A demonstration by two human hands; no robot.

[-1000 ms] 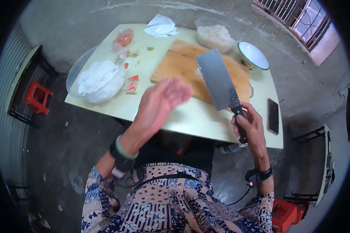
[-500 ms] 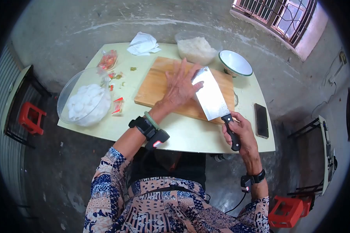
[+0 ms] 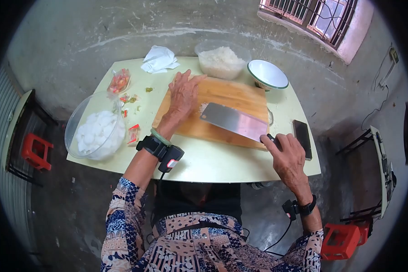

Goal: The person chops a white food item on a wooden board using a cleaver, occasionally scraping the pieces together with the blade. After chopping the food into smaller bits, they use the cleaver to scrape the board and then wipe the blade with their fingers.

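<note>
My right hand point(image 3: 288, 156) is wrapped round the black handle of a cleaver point(image 3: 233, 121). The broad blade points left and lies low over the wooden cutting board point(image 3: 231, 90), near its front edge. A small heap of pale chopped bits point(image 3: 203, 107) shows by the blade's far corner. At the board's left side my left hand point(image 3: 184, 95) rests with its fingers stretched out, holding nothing. Behind the board stands a clear bowl of white shredded food point(image 3: 222, 59).
A big clear bowl point(image 3: 71, 131) of white chunks stands at the table's left. Near it lie a bag of red pieces point(image 3: 119, 81), scraps and a red-and-white packet point(image 3: 133, 134). A white cloth point(image 3: 160, 59), an enamel bowl point(image 3: 268, 74) and a phone point(image 3: 302, 138) sit around the board.
The cleaver has turned from upright to lying nearly level over the board, its blade now pointing left. My left hand has come off the blade and shifted left.
</note>
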